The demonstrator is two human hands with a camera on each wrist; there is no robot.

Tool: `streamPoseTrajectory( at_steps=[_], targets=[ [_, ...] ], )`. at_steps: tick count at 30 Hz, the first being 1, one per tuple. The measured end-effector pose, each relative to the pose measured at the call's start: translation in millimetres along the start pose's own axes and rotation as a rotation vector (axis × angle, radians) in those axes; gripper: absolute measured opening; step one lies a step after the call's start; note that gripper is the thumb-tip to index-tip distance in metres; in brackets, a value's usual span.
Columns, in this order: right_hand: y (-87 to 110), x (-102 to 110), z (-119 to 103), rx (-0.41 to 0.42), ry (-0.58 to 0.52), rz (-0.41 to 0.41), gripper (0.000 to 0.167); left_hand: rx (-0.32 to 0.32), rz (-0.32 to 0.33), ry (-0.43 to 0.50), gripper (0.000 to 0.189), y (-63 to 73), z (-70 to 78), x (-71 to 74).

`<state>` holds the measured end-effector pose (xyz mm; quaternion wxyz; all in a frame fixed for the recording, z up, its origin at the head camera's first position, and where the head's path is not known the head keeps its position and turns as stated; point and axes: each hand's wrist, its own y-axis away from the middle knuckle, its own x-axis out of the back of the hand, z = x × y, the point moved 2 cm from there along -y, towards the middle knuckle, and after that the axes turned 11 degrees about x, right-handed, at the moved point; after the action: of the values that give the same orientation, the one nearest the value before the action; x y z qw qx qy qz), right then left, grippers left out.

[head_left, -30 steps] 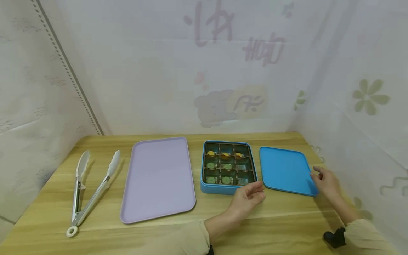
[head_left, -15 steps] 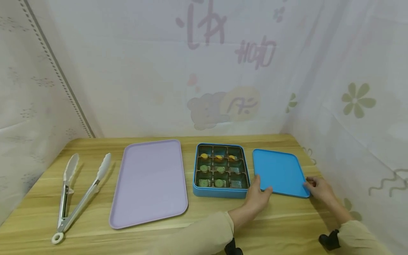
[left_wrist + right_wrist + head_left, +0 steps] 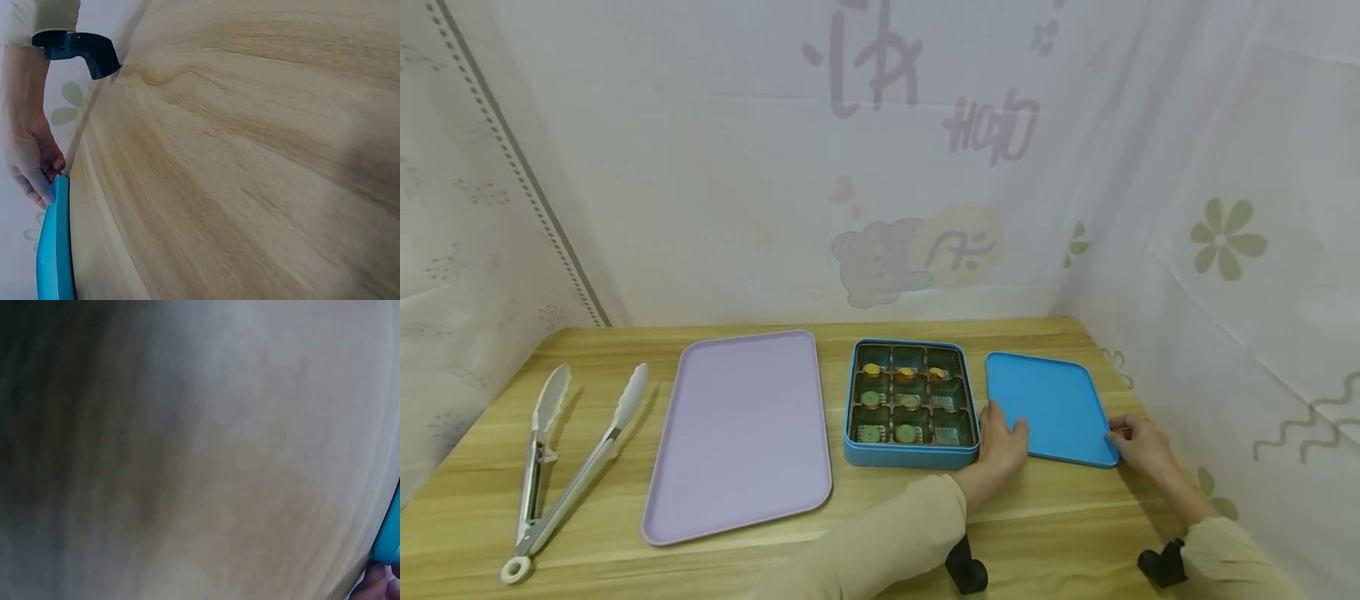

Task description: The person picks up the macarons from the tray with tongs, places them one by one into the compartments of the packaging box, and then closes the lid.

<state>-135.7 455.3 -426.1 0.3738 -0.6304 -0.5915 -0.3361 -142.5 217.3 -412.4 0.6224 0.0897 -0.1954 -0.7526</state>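
In the head view a blue square lid (image 3: 1048, 404) lies on the table between my hands. My left hand (image 3: 998, 446) is at its near left corner, the thumb by the near edge and the fingers extended along the left side, beside the box. My right hand (image 3: 1142, 450) pinches the lid's right edge near the front corner. The left wrist view shows the right hand (image 3: 31, 153) with bent fingers at the lid (image 3: 55, 250). Left of the lid stands an open blue box (image 3: 912, 456) with a divided insert; several compartments hold yellow or green pieces.
A pale purple tray (image 3: 741, 433) lies left of the box. Further left are spread tongs (image 3: 568, 492) with white tips. The wooden table (image 3: 1045, 533) ends at a patterned cloth (image 3: 737, 167) behind and at the right. The right wrist view is mostly blurred.
My left hand has moved from before the box to the lid's near left corner. My right hand has come down onto the lid's right edge. The head view has shifted slightly.
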Motion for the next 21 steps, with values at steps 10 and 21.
streamPoseTrajectory(
  at_steps=[10,21],
  targets=[
    [0.1,4,-3,-0.032,0.0,-0.055,0.029,0.009,0.01,0.045,0.057,-1.1,3.7,2.1],
    [12.7,22,-5,0.008,-0.004,0.038,0.028,0.014,-0.086,0.142,0.046,7.8,23.2,11.0]
  ],
)
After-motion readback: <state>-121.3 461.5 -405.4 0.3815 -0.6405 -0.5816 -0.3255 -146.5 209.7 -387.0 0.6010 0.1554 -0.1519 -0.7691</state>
